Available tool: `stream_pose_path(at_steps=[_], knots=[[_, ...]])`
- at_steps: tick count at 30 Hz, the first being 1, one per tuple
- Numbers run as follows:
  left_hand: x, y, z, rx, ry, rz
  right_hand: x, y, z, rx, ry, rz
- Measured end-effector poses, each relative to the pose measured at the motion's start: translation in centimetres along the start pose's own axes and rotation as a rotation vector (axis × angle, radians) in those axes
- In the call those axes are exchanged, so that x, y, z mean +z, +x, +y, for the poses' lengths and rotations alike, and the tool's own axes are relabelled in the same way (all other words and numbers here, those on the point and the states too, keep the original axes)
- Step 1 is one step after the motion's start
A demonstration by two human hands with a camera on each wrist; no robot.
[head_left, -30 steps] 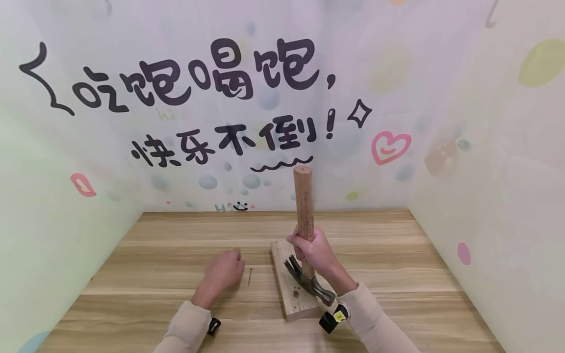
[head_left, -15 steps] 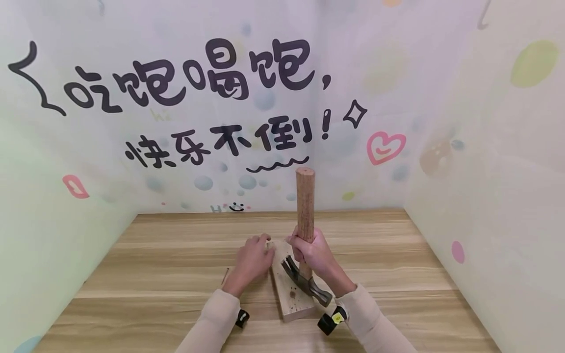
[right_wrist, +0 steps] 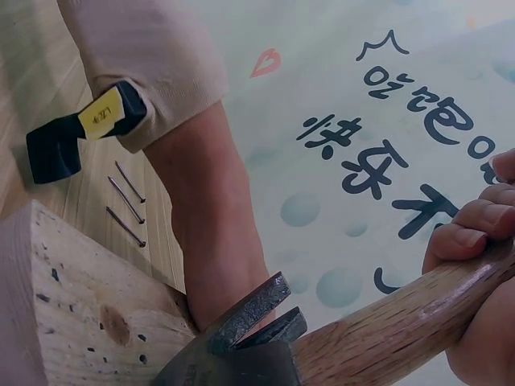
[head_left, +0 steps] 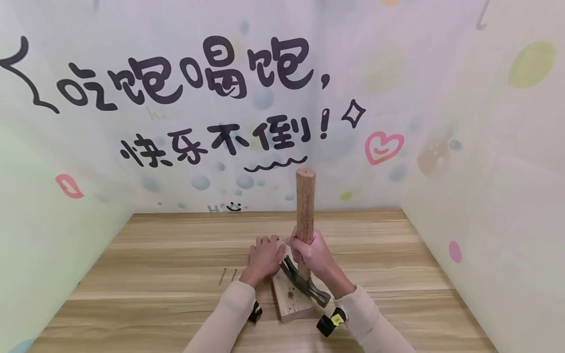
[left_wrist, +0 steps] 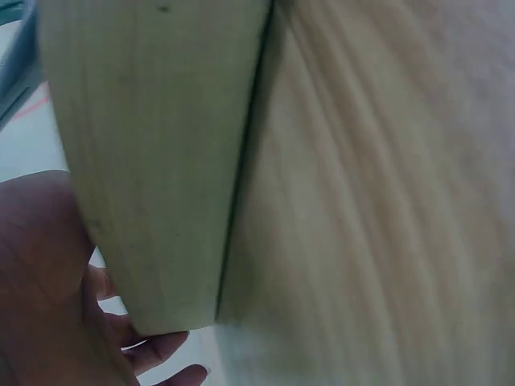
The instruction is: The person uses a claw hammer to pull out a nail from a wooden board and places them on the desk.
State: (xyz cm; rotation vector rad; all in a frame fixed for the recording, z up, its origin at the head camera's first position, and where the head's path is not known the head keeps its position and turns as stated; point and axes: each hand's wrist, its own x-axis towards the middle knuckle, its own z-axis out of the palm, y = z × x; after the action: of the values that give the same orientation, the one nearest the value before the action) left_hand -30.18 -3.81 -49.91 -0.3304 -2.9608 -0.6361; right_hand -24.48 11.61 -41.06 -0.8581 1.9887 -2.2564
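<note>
My right hand (head_left: 315, 255) grips the wooden handle of a claw hammer (head_left: 305, 208), which stands upright with its head low over a wooden block (head_left: 292, 306). In the right wrist view the split claw (right_wrist: 249, 314) points towards my left forearm. My left hand (head_left: 266, 255) holds the far end of the block; in the left wrist view its fingers (left_wrist: 157, 351) curl round that end. Small dark holes and a knot mark the block's top. Left of it lie nails (head_left: 222, 276); the right wrist view shows three nails (right_wrist: 126, 199).
A wood-grain table (head_left: 145, 274) carries everything. Printed wall sheets (head_left: 353, 63) enclose it at the back and both sides. Black wrist mounts (head_left: 332, 321) sit at both sleeves.
My left hand has moved right and forward, from beside the nails onto the block's far end, uncovering more nails. The right hand and hammer have hardly moved.
</note>
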Motion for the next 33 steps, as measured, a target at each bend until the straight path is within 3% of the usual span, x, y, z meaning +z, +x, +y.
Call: stream_pose_path(at_steps=[12, 24, 33], knots=[[0.3, 0.3, -0.1, -0.024, -0.018, -0.070, -1.1, -0.7, -0.3, -0.124, 0.084, 0.033], [0.1, 0.1, 0.0, -0.026, 0.022, -0.082, -4.6, -1.8, 0.0, 0.006, 0.156, 0.094], [0.2, 0.3, 0.0, -0.029, 0.028, -0.082, -6.0, -2.7, 0.8, 0.069, 0.229, 0.111]])
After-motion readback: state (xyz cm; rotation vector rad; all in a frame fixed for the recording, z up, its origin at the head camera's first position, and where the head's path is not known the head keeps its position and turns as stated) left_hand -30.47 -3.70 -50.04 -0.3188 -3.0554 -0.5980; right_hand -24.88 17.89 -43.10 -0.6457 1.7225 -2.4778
